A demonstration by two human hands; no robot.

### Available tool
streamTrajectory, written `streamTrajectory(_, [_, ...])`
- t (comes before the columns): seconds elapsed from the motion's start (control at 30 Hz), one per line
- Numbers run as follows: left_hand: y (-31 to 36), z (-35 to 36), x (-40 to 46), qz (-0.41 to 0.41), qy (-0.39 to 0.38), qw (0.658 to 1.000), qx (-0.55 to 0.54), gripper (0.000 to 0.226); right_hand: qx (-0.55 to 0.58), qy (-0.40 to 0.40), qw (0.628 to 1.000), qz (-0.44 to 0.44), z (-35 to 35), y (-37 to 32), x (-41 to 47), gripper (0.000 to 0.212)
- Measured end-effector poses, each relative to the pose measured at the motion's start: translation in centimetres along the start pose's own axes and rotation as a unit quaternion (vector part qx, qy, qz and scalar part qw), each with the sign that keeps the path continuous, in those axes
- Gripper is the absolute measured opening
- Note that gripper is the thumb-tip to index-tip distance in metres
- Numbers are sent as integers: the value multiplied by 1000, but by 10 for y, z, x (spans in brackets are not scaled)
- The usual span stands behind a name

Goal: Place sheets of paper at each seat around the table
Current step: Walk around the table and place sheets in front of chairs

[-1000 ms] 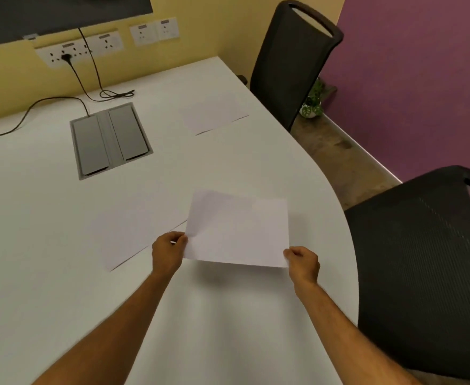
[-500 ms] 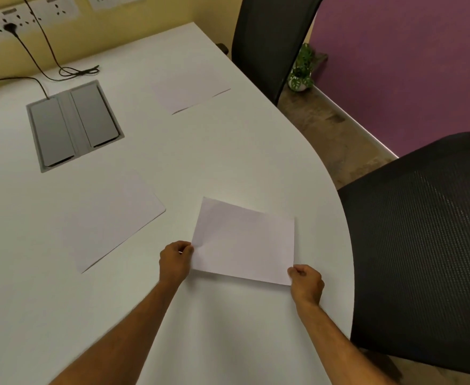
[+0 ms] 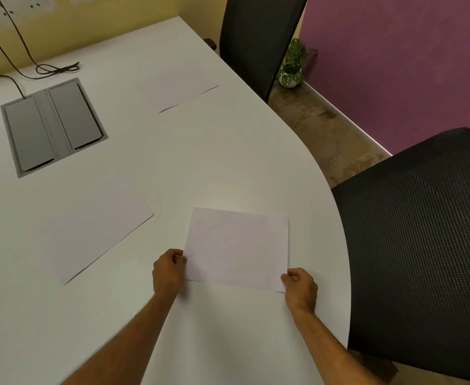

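We stand at the curved corner of the white conference table (image 3: 228, 151), and over the last second the view has dipped and swung a little, so the wall sockets have slid almost out at the top and the near mesh chair (image 3: 417, 245) now fills more of the right side. The far chair (image 3: 253, 37) keeps its place at the table's long edge, with one placed sheet (image 3: 177, 90) lying in front of it. A second sheet, the stack or spare sheet to our left (image 3: 97, 226), which a second ago was partly hidden behind our hands, now lies fully in the open beside the grey cable hatch (image 3: 53, 126).

The sheet in hand (image 3: 238, 247) has come down: its shadow has shrunk to almost nothing, and it looks flat or nearly flat on the table, just inside the rim facing the near chair. Our left hand (image 3: 168, 270) pinches its near left corner, closed on the paper; our right hand (image 3: 300, 287) pinches the near right corner likewise. We judge this seat all but served, with only the letting go left.
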State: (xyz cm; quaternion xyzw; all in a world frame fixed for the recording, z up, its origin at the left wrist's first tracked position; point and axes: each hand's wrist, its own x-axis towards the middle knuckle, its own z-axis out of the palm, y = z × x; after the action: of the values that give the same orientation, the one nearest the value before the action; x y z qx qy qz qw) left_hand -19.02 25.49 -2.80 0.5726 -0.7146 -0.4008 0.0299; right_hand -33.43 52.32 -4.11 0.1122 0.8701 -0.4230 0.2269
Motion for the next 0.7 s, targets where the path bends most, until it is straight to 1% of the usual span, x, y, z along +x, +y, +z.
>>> streamTrajectory(0.13, [1,1,-2,-19,16,999,29,19,-10,3,1000,-5,2,5,6,7])
streamTrajectory(0.2, [1,1,-2,-23,19,999,39,21,-34,2,999,-9,4,9,9,9])
streamTrajectory(0.4, [-8,4,0,-4,23,999,37,26,-88,6,996,-26,7,14,12,13])
streamTrajectory(0.57, [-3,-3,-2,-13,26,999,23,28,-76,-2,997,-24,5,7,10,14])
streamTrajectory(0.7, [6,-30,-7,-15,50,999,4,25,-44,-7,998,-45,1,-17,1,11])
